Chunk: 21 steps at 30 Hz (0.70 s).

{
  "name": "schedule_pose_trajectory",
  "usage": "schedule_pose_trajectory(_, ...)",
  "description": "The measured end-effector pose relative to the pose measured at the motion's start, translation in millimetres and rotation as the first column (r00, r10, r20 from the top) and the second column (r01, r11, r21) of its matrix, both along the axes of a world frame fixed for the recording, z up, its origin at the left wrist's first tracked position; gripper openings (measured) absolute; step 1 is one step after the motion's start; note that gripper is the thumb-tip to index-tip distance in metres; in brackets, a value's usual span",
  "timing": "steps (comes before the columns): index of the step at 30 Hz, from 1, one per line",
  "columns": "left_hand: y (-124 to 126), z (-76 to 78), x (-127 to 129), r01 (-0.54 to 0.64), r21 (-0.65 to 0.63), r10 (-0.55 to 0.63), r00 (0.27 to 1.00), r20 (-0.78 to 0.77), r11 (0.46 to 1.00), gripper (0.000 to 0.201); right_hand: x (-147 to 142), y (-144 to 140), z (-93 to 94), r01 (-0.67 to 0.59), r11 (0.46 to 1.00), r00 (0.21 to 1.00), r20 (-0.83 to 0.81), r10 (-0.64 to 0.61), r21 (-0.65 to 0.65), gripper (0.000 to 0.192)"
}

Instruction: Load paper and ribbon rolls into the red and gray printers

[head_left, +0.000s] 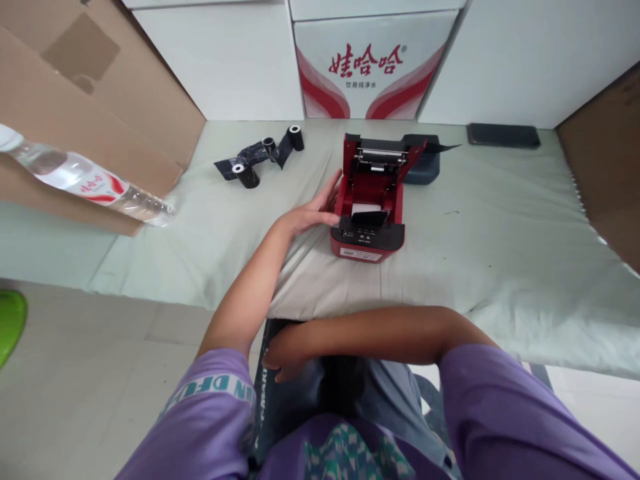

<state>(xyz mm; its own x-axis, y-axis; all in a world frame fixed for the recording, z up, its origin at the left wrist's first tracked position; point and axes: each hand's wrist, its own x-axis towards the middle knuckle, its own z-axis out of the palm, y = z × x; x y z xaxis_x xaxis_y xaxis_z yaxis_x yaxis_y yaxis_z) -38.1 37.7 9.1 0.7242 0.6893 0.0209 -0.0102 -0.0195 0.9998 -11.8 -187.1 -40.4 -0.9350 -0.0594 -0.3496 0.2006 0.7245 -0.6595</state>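
Note:
A red and black label printer [367, 241] stands on the cloth-covered surface with its lid [380, 157] raised. Inside it is a white roll [367, 209], partly hidden behind a black flap. My left hand [320, 208] rests against the printer's left side, thumb near the front corner and fingers stretched along the wall. Low over my lap, my right hand [287, 353] lies across my thigh, away from the printer. Its visible fingertips point down and are apart, with nothing seen in them.
Black ribbon rolls [247, 175] with unwound film lie left of the printer. A dark blue case [423, 167] sits behind it on the right. A phone-like black slab [503, 135] lies at the back. A water bottle [90, 180] and cardboard box [100, 87] stand at left; white cartons [240, 67] line the back.

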Motion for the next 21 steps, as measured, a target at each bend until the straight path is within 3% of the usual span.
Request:
schedule_pose_trajectory(3,-0.3,4.0,-5.6,-0.025,0.04,0.027,0.999,-0.038,0.999,0.154,-0.6,1.8,-2.9,-0.132,0.991,0.991,0.019,0.132,-0.024,0.036)
schedule_pose_trajectory(5,0.8,4.7,-7.9,-0.047,0.079,0.052,0.997,-0.058,0.996,0.143,-0.3,2.7,-2.6,-0.149,0.989,0.989,0.022,0.149,-0.005,0.026)
schedule_pose_trajectory(7,2.2,3.9,-8.7,-0.094,0.121,0.101,0.993,-0.056,0.988,0.125,0.0,3.1,-1.1,-0.18,0.984,0.983,0.039,0.179,0.007,0.018)
schedule_pose_trajectory(9,2.6,3.1,-8.2,-0.18,0.181,0.19,0.981,-0.04,0.967,0.101,-0.3,3.3,0.9,-0.203,0.979,0.978,0.056,0.203,0.002,0.023)
schedule_pose_trajectory(12,-2.5,6.8,-6.3,-0.324,0.33,0.355,0.934,-0.036,0.886,0.064,-1.4,3.5,4.1,-0.227,0.974,0.972,0.061,0.228,-0.027,0.033)
schedule_pose_trajectory(15,-14.2,22.1,-1.8,-0.387,0.509,0.478,0.877,-0.055,0.769,0.039,-2.3,3.8,8.1,-0.226,0.974,0.972,0.066,0.227,-0.021,0.037)
schedule_pose_trajectory(18,-25.2,49.1,9.3,-0.326,0.671,0.521,0.847,-0.106,0.666,0.023,-2.7,4.3,13.7,-0.218,0.976,0.973,0.081,0.217,0.003,0.034)
schedule_pose_trajectory(21,-28.4,80.4,28.1,-0.079,0.764,0.461,0.835,-0.3,0.641,0.013,-2.6,4.5,16.9,-0.21,0.978,0.975,0.082,0.207,0.023,0.033)
